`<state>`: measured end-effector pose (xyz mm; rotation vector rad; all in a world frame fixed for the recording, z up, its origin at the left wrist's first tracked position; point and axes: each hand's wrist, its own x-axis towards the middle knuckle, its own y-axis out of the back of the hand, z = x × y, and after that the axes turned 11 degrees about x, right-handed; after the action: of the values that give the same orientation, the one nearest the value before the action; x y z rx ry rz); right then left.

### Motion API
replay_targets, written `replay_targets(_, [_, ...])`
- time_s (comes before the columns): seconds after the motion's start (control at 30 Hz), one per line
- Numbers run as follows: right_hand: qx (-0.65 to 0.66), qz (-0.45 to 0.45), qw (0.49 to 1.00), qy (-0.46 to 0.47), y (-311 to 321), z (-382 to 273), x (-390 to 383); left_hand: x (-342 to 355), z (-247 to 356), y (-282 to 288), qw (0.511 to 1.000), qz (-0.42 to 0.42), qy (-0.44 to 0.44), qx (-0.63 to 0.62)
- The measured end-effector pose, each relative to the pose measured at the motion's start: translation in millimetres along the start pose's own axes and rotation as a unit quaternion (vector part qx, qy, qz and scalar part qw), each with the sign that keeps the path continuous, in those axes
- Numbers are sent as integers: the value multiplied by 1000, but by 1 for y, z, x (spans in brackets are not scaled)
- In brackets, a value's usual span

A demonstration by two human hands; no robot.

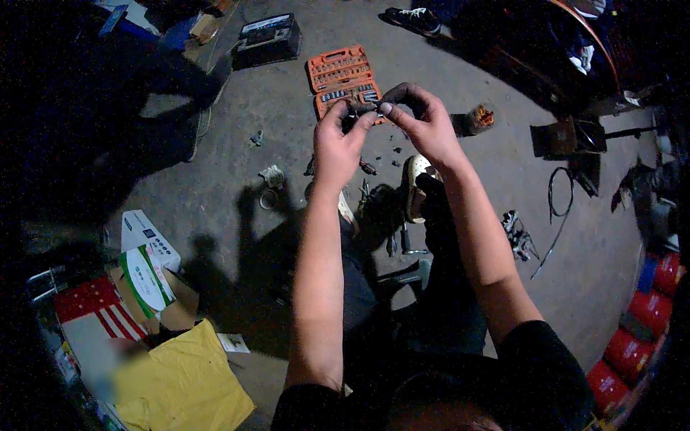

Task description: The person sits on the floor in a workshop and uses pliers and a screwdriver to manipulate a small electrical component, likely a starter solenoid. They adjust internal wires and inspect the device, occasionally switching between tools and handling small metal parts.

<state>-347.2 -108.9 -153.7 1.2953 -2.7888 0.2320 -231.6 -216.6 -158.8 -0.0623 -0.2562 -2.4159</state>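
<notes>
Head view puts your two hands raised together over the concrete floor (287, 93), with a small dark metal part (363, 108) pinched between them. Your left hand (336, 144) comes up from below and left, thumb and fingers closed on the part's left end. Your right hand (424, 122) arches over from the right, forefinger and thumb closed on its right end. The part lies roughly crosswise, its long axis running from one hand to the other, so both hands are equally close to it. What kind of part it is stays too small and dim to tell. Just beyond your fingertips lies an open orange socket set case (343, 79), well below the hands on the floor.
</notes>
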Motion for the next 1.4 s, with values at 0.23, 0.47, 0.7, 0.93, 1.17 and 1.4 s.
replay_targets(0.23, [-132, -28, 991, 13, -15, -3, -9, -1, -1, 11, 997, 54, 23, 42])
replay_targets(0.47, [-119, -79, 990, 16, -8, -14, -10, -3, 0, 11, 944, 61, -89, 311])
replay_targets(0.7, [6, 9, 997, -76, 1, -11, -2, -2, 1, 13, 981, -22, -100, 162])
replay_targets(0.93, [54, -19, 983, -175, -5, -15, -2, -7, -11, 16, 1000, -14, -18, -11])
replay_targets(1.17, [46, -146, 985, -82, -11, -2, -9, -4, -8, 14, 997, 67, -14, 19])
replay_targets(1.4, [89, -118, 972, -184, -2, -23, -11, -6, -19, 8, 985, 106, -45, 129])
